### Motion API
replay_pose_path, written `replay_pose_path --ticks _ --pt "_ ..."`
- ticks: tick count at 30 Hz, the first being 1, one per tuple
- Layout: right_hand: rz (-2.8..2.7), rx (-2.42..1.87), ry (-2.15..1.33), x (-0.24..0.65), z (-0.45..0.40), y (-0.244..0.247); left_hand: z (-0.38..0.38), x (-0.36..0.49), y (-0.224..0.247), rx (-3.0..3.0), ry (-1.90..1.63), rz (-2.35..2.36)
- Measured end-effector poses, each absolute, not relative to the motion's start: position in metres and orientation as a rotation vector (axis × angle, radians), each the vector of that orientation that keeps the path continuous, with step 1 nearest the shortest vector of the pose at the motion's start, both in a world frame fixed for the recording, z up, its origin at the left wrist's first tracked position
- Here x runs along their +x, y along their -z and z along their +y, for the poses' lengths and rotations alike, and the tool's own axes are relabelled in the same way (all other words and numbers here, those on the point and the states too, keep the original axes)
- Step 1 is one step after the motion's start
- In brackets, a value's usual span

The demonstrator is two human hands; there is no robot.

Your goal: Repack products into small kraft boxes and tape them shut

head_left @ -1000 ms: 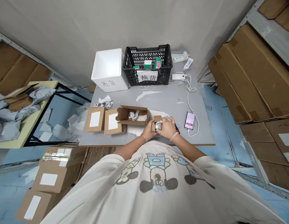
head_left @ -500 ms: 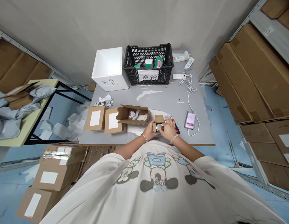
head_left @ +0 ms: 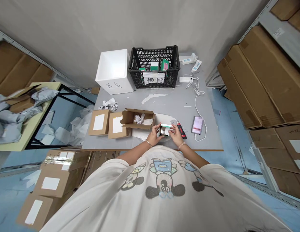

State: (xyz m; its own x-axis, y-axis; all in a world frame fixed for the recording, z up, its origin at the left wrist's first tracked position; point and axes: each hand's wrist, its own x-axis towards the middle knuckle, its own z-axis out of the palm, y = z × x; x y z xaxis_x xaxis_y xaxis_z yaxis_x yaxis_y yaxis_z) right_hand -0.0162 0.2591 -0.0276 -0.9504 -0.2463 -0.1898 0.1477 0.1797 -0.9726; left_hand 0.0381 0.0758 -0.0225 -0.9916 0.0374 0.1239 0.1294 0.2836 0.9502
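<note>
Near the table's front edge, my left hand (head_left: 153, 136) grips the left side of a small open box (head_left: 165, 126) with a white and green flap raised. A round, shiny item (head_left: 162, 130) shows inside it. My right hand (head_left: 176, 136) has its fingers on the right side of the same box. Just right of that hand lies a red and black tool (head_left: 181, 130). An open brown carton (head_left: 137, 125) with crumpled paper inside stands to the left of my left hand.
Two closed cartons (head_left: 98, 122) stand at the table's left. Behind are a white foam box (head_left: 114, 77) and a black crate (head_left: 153, 51) holding green boxes. A phone (head_left: 197, 125) with a cable lies right, below several power strips (head_left: 186, 79).
The small box's brown flap has given way to a white and green one. My right hand has moved from over the opening to the box's right side, uncovering the red and black tool.
</note>
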Motion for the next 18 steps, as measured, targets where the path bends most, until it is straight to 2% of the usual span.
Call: replay_pose_path --ticks 9,14,18 --pt "2.361 -0.485 1.569 -0.048 0.263 -0.003 0.061 0.032 0.017 -0.282 1.698 -2.56" --pt "2.254 -0.285 1.7 -0.072 0.251 -0.008 0.062 0.03 0.011 -0.322 1.621 -2.6" --pt "2.159 -0.558 1.773 -0.069 0.255 -0.017 0.063 0.029 0.008 -0.28 1.583 -2.669"
